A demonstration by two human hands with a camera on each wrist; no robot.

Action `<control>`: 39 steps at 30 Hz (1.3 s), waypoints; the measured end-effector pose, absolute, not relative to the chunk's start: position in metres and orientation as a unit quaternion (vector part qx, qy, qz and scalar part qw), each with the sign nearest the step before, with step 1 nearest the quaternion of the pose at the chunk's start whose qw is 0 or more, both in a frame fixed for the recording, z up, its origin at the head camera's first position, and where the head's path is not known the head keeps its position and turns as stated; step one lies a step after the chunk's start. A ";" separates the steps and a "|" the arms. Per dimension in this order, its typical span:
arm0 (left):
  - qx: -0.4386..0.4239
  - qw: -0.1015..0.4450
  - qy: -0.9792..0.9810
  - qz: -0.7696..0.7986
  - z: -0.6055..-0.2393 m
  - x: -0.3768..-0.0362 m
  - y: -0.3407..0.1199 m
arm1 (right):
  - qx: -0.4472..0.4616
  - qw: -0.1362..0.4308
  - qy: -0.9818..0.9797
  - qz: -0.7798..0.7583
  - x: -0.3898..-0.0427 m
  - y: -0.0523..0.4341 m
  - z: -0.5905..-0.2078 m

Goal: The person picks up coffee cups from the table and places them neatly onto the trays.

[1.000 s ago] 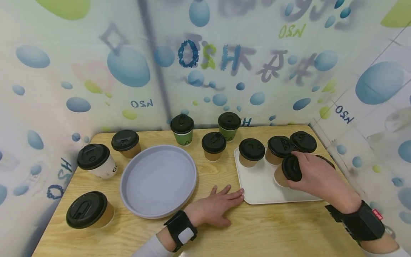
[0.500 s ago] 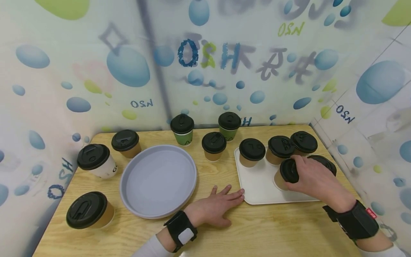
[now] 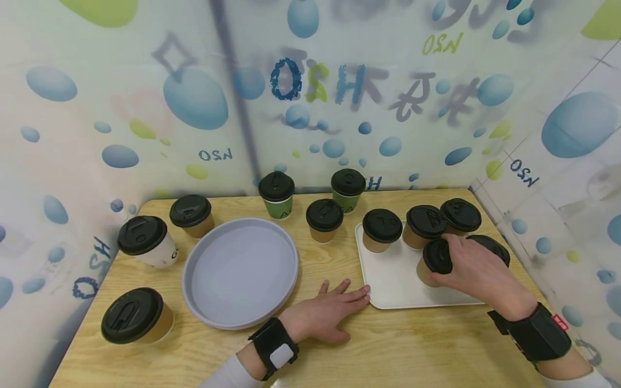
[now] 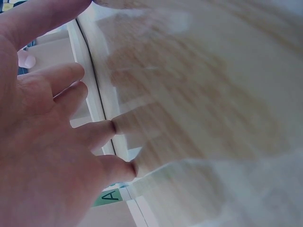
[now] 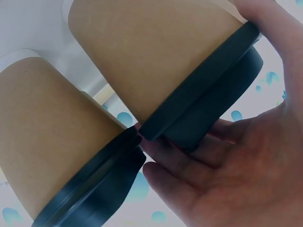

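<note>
My right hand (image 3: pixel 468 267) grips the black lid of a brown paper cup (image 3: pixel 429 264) on the white rectangular tray (image 3: pixel 393 283); the cup leans to the left. In the right wrist view the same cup (image 5: pixel 156 61) fills the top, my fingers (image 5: pixel 189 184) curl round its lid, and a second brown cup (image 5: pixel 52 142) stands beside it. Three more lidded brown cups (image 3: pixel 381 230) line the tray's back. My left hand (image 3: pixel 335 307) lies flat on the wooden table (image 3: pixel 398 345), fingertips against the tray's front left corner. The left wrist view shows those fingers (image 4: pixel 61 118) spread on the wood.
A round grey plate (image 3: pixel 240 272) lies left of the tray. Around it stand lidded cups: two green ones (image 3: pixel 275 194) at the back, a brown one (image 3: pixel 324 221) between, a white one (image 3: pixel 145 242) and two brown ones (image 3: pixel 136 317) at the left. Patterned walls enclose the table.
My right hand has drawn the gripped cup slightly back and left on the tray, and it stays tilted. The left hand has not moved.
</note>
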State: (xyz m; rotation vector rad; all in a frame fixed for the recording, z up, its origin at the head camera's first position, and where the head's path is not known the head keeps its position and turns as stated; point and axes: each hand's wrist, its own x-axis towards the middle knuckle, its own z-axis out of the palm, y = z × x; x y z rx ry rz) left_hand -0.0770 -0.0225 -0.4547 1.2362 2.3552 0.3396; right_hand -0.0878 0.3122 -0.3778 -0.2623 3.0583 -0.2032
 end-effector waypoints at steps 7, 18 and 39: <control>0.449 0.227 0.856 0.119 -0.452 -0.076 -0.022 | -0.078 0.027 0.994 -0.073 -0.087 0.313 -0.377; 0.447 0.230 0.856 0.123 -0.453 -0.077 -0.023 | -0.113 -0.127 0.980 -0.107 -0.066 0.285 -0.357; 0.433 0.190 0.869 0.147 -0.448 -0.070 -0.045 | -0.172 -0.166 0.881 -0.409 -0.095 0.179 -0.409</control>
